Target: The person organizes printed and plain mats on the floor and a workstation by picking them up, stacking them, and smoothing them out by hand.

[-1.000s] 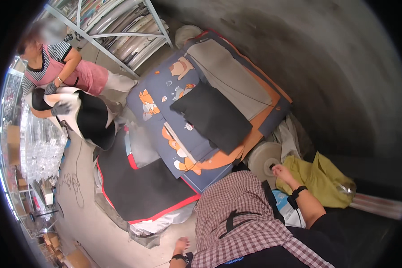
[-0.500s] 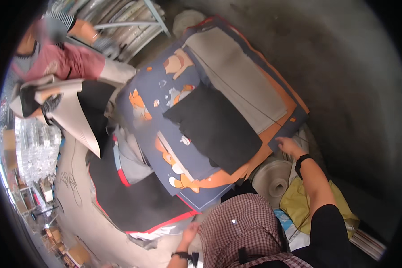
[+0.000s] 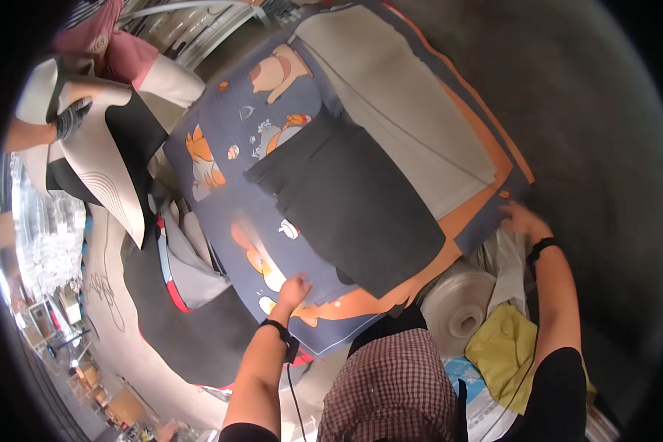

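A stack of blue printed mats (image 3: 225, 158) with orange animal figures lies in front of me. On top is a dark grey sheet (image 3: 368, 199) with a ragged left edge. Beyond it lies a pale grey-beige sheet (image 3: 412, 110). My left hand (image 3: 295, 293) has its fingers bent at the pale near-left edge of an upper printed mat. At the stack's right corner, my right hand (image 3: 523, 219) is closed on the edge of a blue printed mat. Orange shows along the stack's right and near edges.
Another person's gloved hand (image 3: 72, 119) holds a pale and black mat (image 3: 114, 177) at the left. Near my right arm are a grey roll (image 3: 460, 298) and a yellow-green bag (image 3: 504, 353). A black, red-edged mat (image 3: 191, 342) lies left; a metal rack (image 3: 199, 44) stands behind.
My left hand has risen from beside my apron to the mats' near-left edge. My right hand has shifted right along the mat edge. The other person's pale mat hangs lower.
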`<state>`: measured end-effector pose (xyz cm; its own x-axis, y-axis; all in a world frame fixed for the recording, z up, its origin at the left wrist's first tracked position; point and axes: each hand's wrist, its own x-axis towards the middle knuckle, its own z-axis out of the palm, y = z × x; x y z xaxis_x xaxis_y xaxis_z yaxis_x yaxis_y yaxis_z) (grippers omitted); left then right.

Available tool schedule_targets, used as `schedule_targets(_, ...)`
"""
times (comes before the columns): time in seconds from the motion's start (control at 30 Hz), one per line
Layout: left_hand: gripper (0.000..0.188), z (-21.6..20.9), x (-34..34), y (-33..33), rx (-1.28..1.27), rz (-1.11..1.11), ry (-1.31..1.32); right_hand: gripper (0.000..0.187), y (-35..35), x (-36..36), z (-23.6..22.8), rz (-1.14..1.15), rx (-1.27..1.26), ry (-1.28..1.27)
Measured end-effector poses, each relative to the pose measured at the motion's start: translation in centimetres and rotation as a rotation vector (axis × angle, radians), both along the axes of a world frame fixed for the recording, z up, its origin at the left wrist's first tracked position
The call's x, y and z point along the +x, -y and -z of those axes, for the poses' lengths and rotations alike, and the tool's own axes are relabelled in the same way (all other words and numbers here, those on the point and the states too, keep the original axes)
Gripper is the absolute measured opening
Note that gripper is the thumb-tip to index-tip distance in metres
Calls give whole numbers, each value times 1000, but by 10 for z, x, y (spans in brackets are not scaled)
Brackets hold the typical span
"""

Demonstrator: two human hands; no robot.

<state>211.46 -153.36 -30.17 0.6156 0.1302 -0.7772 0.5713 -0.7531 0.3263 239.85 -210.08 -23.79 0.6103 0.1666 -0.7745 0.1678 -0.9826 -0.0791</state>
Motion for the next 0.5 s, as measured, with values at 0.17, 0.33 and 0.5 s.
schedule_targets(0.17, 48, 38, 3, 20, -285, -235, 17, 36, 17, 83, 34, 722, 227, 1202)
schedule_targets(0.33, 50, 53, 20, -10, -482, -514, -255, 33, -44, 26, 139, 745, 637, 20)
schedule_targets(0.5, 57, 50, 74, -31, -528, -872, -47, 38, -110, -13, 228, 1329, 550, 134)
